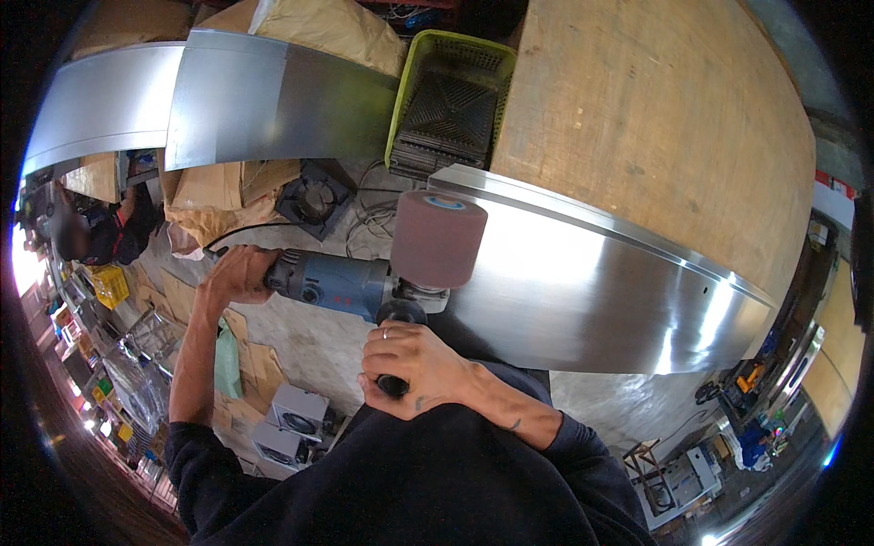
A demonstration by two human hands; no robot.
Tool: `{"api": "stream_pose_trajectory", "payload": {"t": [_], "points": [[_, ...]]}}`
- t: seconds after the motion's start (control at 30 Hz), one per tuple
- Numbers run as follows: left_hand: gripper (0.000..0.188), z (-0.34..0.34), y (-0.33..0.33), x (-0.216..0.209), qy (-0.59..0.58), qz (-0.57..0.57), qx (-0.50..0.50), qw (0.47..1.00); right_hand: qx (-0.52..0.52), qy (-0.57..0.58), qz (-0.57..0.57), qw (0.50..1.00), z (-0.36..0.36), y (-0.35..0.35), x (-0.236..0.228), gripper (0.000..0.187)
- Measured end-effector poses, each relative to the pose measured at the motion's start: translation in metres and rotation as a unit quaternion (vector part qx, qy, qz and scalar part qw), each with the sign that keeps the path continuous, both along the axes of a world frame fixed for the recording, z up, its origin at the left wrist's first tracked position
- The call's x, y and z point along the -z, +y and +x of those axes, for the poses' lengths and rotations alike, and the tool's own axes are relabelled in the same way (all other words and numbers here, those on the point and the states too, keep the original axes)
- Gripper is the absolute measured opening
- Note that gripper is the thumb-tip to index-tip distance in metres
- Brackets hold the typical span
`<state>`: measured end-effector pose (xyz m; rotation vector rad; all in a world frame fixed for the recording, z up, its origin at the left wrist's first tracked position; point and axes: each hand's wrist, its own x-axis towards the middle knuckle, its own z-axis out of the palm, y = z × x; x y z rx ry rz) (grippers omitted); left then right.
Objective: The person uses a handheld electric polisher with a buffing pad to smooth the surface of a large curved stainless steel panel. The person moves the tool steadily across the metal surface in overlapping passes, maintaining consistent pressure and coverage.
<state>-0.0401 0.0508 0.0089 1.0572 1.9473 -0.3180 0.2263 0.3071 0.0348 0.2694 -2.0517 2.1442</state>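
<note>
A blue drum sander [337,284] with a wide brown abrasive drum [439,238] is held in front of my body. My left hand [244,273] wraps round its rear end, beside the black power cord. The black side handle [393,386] is gripped in my right hand [414,367], which wears a ring. Just right of the drum stands a shiny bent metal sheet [583,282], its folded edge along the wooden board. The drum overlaps the sheet's left end in view; whether they touch, I cannot tell.
A large wooden board [655,118] fills the upper right. A green basket [407,100] holds black ridged pieces. More metal sheets [237,100] lie at upper left over cardboard boxes [214,187]. Grey metal units [300,409] stand on the floor. Another person [109,227] is at far left.
</note>
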Motion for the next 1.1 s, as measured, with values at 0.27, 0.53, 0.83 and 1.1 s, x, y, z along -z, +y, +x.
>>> {"api": "stream_pose_trajectory", "payload": {"t": [0.27,0.53,0.83,1.1], "points": [[0.051,-0.003,0.017,-0.007,0.006,-0.017,0.006,1.000,0.002,-0.003,0.007,1.000,-0.001,-0.001,0.006,0.012],[0.047,-0.008,0.003,0.007,-0.024,-0.014,-0.023,0.999,-0.008,-0.017,0.011,1.000,0.001,-0.004,0.010,0.017],[0.054,-0.004,0.002,0.009,-0.020,-0.002,-0.002,1.000,0.001,-0.019,0.008,1.000,0.004,-0.005,0.010,0.017],[0.054,-0.007,-0.001,0.018,-0.039,-0.001,0.008,0.999,0.006,-0.019,0.007,1.000,0.009,-0.001,0.009,0.017]]}}
